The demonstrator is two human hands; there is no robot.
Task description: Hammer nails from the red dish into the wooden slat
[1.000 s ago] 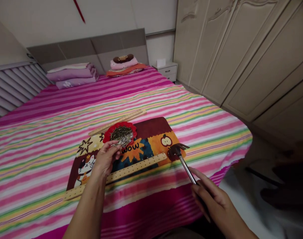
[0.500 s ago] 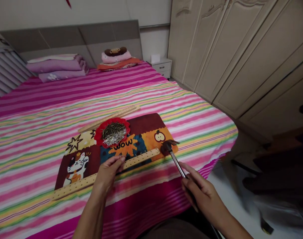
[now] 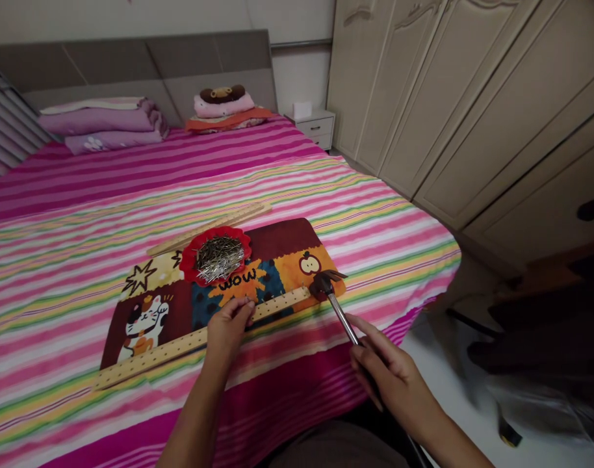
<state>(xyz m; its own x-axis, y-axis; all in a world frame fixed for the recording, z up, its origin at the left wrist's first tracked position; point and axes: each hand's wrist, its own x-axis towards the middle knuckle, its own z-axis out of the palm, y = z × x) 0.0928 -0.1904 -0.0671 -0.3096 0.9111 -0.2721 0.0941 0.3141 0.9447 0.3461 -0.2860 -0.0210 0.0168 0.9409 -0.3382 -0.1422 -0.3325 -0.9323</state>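
A claw hammer (image 3: 344, 318) is gripped by its shaft in my right hand (image 3: 392, 367), and its dark head rests by the right end of a wooden strip with rows of small holes (image 3: 151, 356). My left hand (image 3: 231, 328) is over the middle of that strip, thumb and forefinger pinched together; what is between them is too small to make out. The strip lies along the near edge of a patterned mat (image 3: 282, 234). Behind my left hand, a red scalloped bowl (image 3: 186, 265) full of loose metal nails (image 3: 219, 257) stands on the mat.
More wooden strips (image 3: 209, 229) lie behind the bowl on the striped bedspread (image 3: 375, 240). Folded bedding (image 3: 102, 123) and a pillow stack (image 3: 223, 107) are at the headboard. A wardrobe (image 3: 424, 97) stands right, with a small nightstand (image 3: 316, 127) beside it.
My left hand has shifted a little to the right along the strip, still pinched. The hammer keeps about the same place in my right hand. The whole view has shifted slightly.
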